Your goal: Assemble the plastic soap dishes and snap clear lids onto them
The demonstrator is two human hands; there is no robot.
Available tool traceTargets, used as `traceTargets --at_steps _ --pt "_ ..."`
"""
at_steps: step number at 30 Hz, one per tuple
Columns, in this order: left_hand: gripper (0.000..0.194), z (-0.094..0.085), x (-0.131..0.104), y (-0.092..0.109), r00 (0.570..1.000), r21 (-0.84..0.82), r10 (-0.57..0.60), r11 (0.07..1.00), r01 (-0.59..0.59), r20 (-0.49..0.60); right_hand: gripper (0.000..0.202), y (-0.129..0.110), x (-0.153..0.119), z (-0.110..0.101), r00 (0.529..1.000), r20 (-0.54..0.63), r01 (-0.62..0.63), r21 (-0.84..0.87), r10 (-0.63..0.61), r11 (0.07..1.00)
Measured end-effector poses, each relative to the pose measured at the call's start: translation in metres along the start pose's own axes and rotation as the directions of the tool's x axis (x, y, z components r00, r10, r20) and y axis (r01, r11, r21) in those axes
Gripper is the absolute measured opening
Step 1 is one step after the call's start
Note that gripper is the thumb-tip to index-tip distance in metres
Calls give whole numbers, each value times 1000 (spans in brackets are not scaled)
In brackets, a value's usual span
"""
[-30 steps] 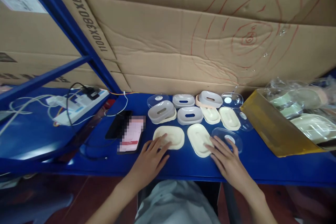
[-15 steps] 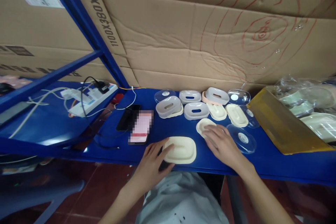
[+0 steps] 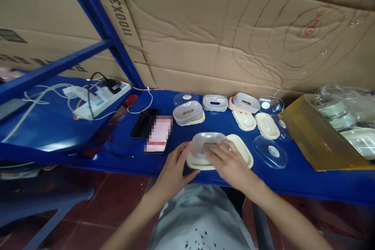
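A grey oval soap dish with a slot (image 3: 200, 140) sits over a cream oval base (image 3: 202, 166) near the table's front edge. My left hand (image 3: 172, 168) grips the left end of the cream base, thumb below and fingers at the side. Over the right part of the grey dish, my right hand (image 3: 231, 164) has its fingers closed on the slot area, partly hiding it. Another cream base (image 3: 244, 150) lies flat just behind my right hand.
At the back stand more grey dishes (image 3: 215, 102), cream bases (image 3: 267, 125) and clear lids (image 3: 271, 152). Two phones (image 3: 158, 134) lie to the left, beyond them a power strip (image 3: 102, 101) with cables. An open carton (image 3: 316, 140) of wrapped parts stands right.
My right hand has left the right-hand cream base and brought a grey dish from the front of the group onto the base at my left hand. The view has shifted slightly.
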State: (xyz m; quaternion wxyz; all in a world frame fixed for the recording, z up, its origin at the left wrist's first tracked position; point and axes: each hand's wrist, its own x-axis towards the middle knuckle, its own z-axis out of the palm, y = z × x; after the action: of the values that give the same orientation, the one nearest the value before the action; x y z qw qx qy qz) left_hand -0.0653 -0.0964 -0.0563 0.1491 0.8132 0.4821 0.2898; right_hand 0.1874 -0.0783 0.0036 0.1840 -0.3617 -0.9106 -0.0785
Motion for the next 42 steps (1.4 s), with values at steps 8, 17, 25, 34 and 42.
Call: traceTargets --at_steps 8,17,25,34,42 --pt "69 -5 1 -6 991 -38 117 993 -115 67 33 -40 -20 23 998 -52 -24 87 29 996" --pt "60 -11 -1 -6 980 -50 190 981 -187 65 46 -47 -36 31 997 -71 -19 59 23 998" --pt "38 -15 0 -6 947 67 321 944 -323 30 44 -50 -46 29 997 -70 -38 31 40 999" --pt "33 -19 -1 -3 927 190 362 908 -374 96 40 -49 -60 29 991 -113 -63 71 71 996" --pt "37 -20 -9 -6 947 122 302 941 -315 111 56 47 -153 -18 791 -122 -611 -107 600 784"
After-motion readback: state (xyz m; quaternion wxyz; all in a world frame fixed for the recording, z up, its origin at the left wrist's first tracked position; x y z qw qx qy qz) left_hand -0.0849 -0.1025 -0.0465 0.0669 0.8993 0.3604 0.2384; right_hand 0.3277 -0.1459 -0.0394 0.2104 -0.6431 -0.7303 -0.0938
